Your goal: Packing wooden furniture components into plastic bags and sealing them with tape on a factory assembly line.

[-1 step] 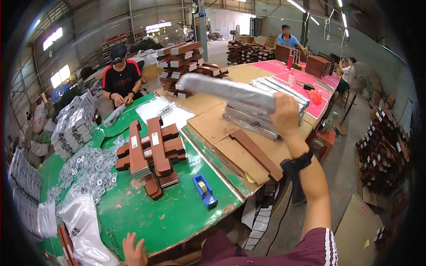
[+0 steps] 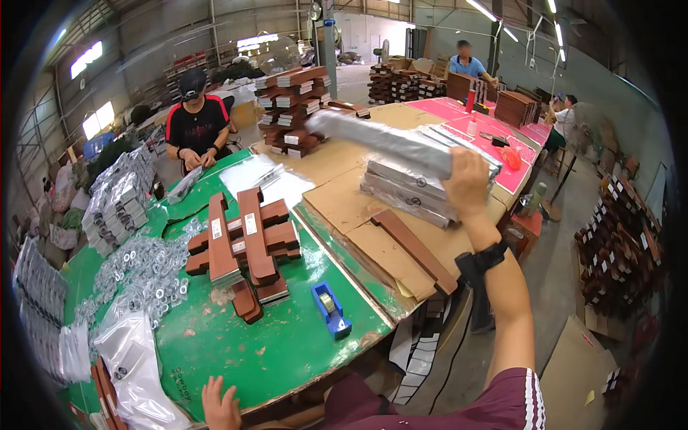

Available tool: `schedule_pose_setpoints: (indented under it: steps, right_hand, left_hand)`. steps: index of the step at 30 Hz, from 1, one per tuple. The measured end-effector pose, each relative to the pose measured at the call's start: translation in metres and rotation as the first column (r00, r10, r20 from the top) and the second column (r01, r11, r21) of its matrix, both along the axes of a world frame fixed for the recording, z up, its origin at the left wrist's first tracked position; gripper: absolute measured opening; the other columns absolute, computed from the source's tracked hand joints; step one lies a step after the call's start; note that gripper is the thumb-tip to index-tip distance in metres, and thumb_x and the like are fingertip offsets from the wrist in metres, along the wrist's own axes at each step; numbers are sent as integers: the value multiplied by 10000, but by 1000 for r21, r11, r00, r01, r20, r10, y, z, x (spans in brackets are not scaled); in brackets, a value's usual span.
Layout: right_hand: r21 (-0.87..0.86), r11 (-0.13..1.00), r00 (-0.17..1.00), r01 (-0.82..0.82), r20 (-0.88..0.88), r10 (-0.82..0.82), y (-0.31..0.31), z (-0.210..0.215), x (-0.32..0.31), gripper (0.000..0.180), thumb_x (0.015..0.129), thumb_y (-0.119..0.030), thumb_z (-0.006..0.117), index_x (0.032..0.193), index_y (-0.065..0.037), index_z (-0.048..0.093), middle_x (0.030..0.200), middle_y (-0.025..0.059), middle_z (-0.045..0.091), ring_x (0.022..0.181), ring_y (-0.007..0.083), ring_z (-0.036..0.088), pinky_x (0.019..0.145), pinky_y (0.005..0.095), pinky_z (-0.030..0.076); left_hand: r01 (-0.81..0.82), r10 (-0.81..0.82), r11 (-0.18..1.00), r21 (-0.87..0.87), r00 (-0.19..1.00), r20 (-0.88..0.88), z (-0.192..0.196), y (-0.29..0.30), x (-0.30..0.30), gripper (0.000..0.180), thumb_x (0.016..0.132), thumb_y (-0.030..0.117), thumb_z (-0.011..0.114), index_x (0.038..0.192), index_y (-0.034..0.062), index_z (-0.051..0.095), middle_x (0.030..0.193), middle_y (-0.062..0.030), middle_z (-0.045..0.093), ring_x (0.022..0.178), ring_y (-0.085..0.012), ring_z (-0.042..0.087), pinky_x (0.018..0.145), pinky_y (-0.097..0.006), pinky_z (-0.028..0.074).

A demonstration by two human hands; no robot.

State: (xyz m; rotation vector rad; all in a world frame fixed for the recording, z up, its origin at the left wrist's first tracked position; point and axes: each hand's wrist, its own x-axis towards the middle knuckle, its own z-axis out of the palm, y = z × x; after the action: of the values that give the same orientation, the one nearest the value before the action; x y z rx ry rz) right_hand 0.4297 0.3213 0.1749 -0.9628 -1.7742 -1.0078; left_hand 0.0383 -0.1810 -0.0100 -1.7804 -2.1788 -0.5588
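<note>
My right hand (image 2: 467,179) grips one end of a long, plastic-wrapped package (image 2: 390,140). Its far end points left and is smeared by motion. Underneath lies a stack of similar wrapped bundles (image 2: 405,188); whether the held package touches them I cannot tell. Low in the view, at the green table's front edge, my left hand (image 2: 220,405) is empty with its fingers spread. Ahead of it, brown wooden slats (image 2: 251,236) with white labels lie crosswise in a pile. A blue tape dispenser (image 2: 330,309) stands to their right.
Small plastic-bagged rings (image 2: 136,272) and clear plastic bags (image 2: 136,358) cover the left of the green table (image 2: 215,351). One brown slat (image 2: 414,249) lies on cardboard. A co-worker (image 2: 195,125) works across the table; a slat stack (image 2: 290,107) stands beyond.
My right hand has shifted slightly right with the wrapped package, whose far end has also swung right. My left hand has moved slightly right and stays open.
</note>
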Motion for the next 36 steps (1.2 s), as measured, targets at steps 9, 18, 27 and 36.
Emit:
schedule_pose_setpoints:
  steps: [9, 18, 27, 36]
  right_hand:
    - [-384, 911, 948, 147, 319, -18, 78, -94, 49, 592, 739, -388, 764, 1198, -74, 563, 1251, 105, 547, 1225, 272, 477, 958, 416, 383]
    - [-469, 841, 954, 270, 246, -169, 116, -98, 48, 607, 795, -382, 739, 1319, -141, 548, 1264, 120, 561, 1214, 280, 499, 959, 458, 403]
    - [-427, 851, 949, 306, 208, -237, 116, -92, 42, 667, 781, -369, 760, 1376, -204, 508, 1367, 127, 489, 1271, 319, 455, 1010, 493, 381]
    - [-301, 523, 603, -797, -361, 711, -154, 8, -39, 447, 924, -147, 635, 1307, 27, 486, 1175, 222, 600, 1040, 308, 604, 954, 434, 471]
  left_hand:
    - [-31, 31, 1000, -2, 988, 152, -30, 10, 3, 331, 841, -34, 567, 1155, 54, 629, 1288, -182, 582, 1213, -402, 526, 1026, -478, 425]
    - [-62, 68, 997, -38, 980, 188, -29, 13, 7, 336, 834, -45, 556, 1141, 57, 646, 1266, -192, 592, 1203, -404, 532, 1024, -475, 423]
    - [-138, 135, 990, 2, 972, 192, -41, 19, 4, 214, 790, -12, 580, 981, 41, 662, 1194, -164, 620, 1176, -403, 557, 1000, -518, 418]
    - [-119, 115, 993, 14, 977, 179, -31, 14, 1, 236, 785, 9, 604, 1002, 70, 676, 1184, -143, 631, 1170, -369, 572, 990, -496, 443]
